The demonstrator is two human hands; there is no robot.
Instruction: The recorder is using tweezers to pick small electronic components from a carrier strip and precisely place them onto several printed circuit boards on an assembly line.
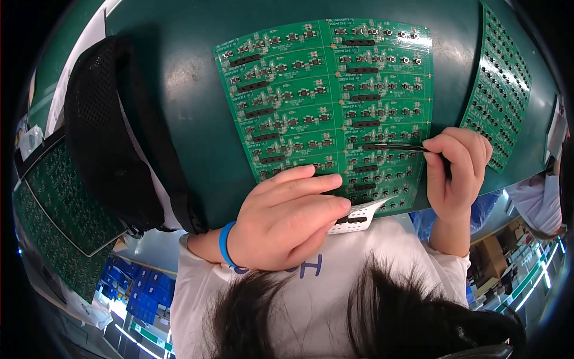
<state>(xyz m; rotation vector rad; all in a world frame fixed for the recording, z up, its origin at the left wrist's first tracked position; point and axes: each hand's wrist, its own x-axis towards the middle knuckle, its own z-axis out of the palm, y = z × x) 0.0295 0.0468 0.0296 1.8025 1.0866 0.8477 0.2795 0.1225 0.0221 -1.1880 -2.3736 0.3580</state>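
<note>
A large green circuit board panel [305, 78] lies on the dark green table in front of me, with two columns of small boards that carry black strips. My right hand [457, 170] pinches a pair of thin dark tweezers [409, 147] at the panel's right edge. Their tips touch or hover just over a black strip [374, 147] in the right column; I cannot tell which. Over the near edge of the panel, my left hand [290, 218] grips a white perforated sheet [363, 210] bearing black strips. The sheet bends upward, and the fingers hide part of the panel.
At left on the table stands a black mesh-covered item with straps [98, 119]. More green panels lie at far left [66, 206] and at right [499, 84]. Blue bins [140, 293] show beyond the table, and another person's white sleeve [535, 203] at far right.
</note>
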